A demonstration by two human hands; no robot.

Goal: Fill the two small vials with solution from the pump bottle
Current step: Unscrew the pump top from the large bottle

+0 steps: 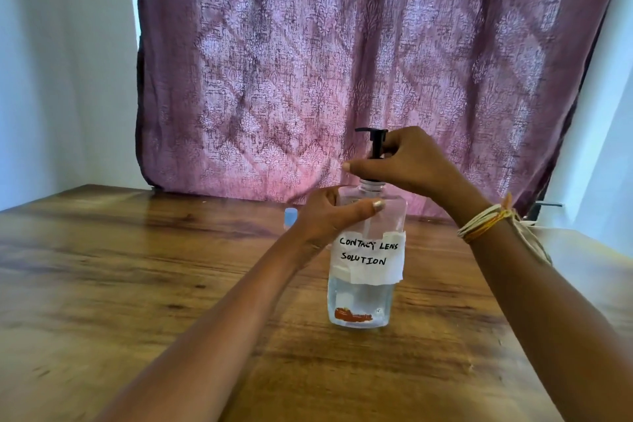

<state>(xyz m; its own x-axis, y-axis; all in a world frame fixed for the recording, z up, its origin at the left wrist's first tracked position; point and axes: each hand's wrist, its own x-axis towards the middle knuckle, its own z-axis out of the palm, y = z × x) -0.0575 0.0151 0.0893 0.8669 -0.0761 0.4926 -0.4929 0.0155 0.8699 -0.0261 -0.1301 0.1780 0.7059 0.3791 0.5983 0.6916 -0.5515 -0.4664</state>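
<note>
A clear pump bottle (363, 298) with a white paper label reading "contact lens solution" stands upright on the wooden table (120, 267). Clear liquid fills its lower part. My left hand (329, 212) grips the bottle's shoulder, thumb across the front. My right hand (407, 161) holds the collar of the black pump head (375, 140), which sits raised above the bottle's bare threaded neck. One small vial with a blue cap (290, 217) stands behind my left hand, mostly hidden. A second vial is not visible.
A purple patterned curtain (342, 62) hangs right behind the table's far edge. White walls flank it. A white surface (582, 250) lies at the right edge past my right wrist, which wears several thread bracelets.
</note>
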